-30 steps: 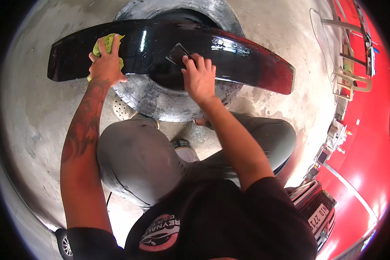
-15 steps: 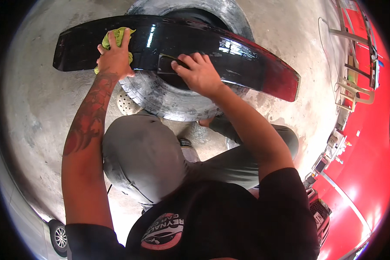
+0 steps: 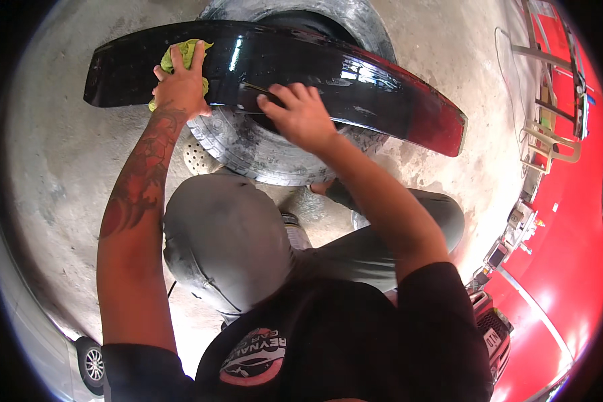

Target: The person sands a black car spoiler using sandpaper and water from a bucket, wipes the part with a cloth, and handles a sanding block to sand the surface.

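Observation:
A long glossy black car body panel (image 3: 355,80) lies across a tyre (image 3: 261,151) on the concrete floor. My left hand (image 3: 181,87) presses a yellow-green cloth (image 3: 181,55) onto the panel's left part. My right hand (image 3: 301,117) lies on the middle of the panel, fingers spread over a small dark flat piece (image 3: 251,94); whether it grips that piece is unclear. The panel's right end (image 3: 442,127) shows dark red.
I crouch over the tyre, grey-trousered knees (image 3: 228,234) below it. A round floor drain (image 3: 195,155) sits by the tyre's left side. A red wall (image 3: 569,221) with a metal rack (image 3: 549,141) and cases runs along the right. A small wheel (image 3: 90,362) shows at lower left.
Both hands have slid rightward along the panel. The cloth went with the left hand, and the right hand moved toward the panel's middle.

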`<state>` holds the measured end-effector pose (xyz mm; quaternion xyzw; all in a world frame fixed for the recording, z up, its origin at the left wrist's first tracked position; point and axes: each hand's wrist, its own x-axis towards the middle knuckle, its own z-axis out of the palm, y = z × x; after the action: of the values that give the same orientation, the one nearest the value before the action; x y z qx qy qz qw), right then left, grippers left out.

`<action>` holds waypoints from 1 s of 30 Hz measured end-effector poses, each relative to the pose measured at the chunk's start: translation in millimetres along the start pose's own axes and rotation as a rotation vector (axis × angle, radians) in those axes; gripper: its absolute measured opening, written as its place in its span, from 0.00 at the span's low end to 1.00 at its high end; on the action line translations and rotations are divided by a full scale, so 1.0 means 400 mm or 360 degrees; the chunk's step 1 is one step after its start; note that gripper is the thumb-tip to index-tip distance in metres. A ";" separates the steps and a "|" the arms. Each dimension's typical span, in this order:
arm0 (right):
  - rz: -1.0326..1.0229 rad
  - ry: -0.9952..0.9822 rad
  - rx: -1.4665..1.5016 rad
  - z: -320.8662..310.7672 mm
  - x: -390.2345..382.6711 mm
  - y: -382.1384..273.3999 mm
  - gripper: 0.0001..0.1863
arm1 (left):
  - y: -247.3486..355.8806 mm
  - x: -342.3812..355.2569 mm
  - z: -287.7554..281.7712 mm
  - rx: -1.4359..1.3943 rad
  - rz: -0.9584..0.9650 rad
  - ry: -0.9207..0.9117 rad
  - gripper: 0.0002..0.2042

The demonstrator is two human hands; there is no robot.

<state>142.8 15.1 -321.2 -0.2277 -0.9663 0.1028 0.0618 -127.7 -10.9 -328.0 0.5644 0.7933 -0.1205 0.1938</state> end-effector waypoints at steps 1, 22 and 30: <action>0.0100 0.0005 -0.0005 0.007 0.009 -0.009 0.26 | -0.002 0.000 -0.004 0.0010 0.0001 0.0019 0.67; 0.1294 0.0523 -0.0006 0.003 -0.179 -0.027 0.23 | 0.003 0.003 -0.006 -0.0028 0.0032 -0.0041 0.69; 0.1479 0.0487 -0.0075 0.026 -0.132 -0.077 0.22 | 0.003 0.000 -0.006 -0.0004 0.0050 -0.0028 0.69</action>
<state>175.0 -37.6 -328.0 -0.6487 -0.7444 0.0629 0.1455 -126.9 -9.5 -325.6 0.5754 0.7828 -0.1215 0.2035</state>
